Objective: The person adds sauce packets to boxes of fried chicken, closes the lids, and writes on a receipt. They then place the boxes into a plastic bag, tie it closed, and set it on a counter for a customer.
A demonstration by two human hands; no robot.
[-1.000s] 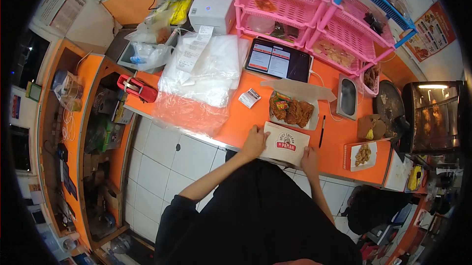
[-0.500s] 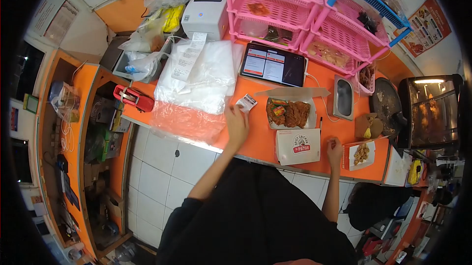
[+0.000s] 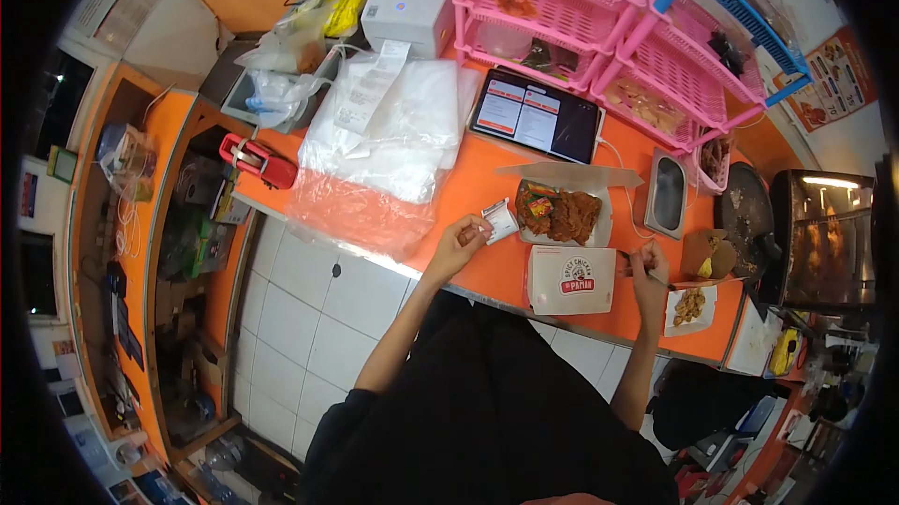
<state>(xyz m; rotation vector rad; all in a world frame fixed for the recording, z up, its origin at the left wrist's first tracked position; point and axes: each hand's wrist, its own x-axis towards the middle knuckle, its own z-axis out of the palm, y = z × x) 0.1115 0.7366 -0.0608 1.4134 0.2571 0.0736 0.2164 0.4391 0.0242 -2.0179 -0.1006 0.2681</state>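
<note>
Your left hand [image 3: 456, 245] is pinching a small paper slip [image 3: 500, 220] just left of the open food box [image 3: 560, 212]. Your right hand [image 3: 646, 273] is gripping a pen [image 3: 639, 264], just right of the closed printed box [image 3: 571, 279] at the near counter edge.

Fisheye view: straight edges bow strongly toward the frame border, and a black vignette fills all corners. Illumination is even, overhead, indoor; the glossy orange table [image 3: 487, 271] is bright with soft, short shadows. The lit glass warming cabinet [image 3: 829, 233] shows a glaring lamp strip. Central detail is sharp; periphery is darker and smeared.
</note>
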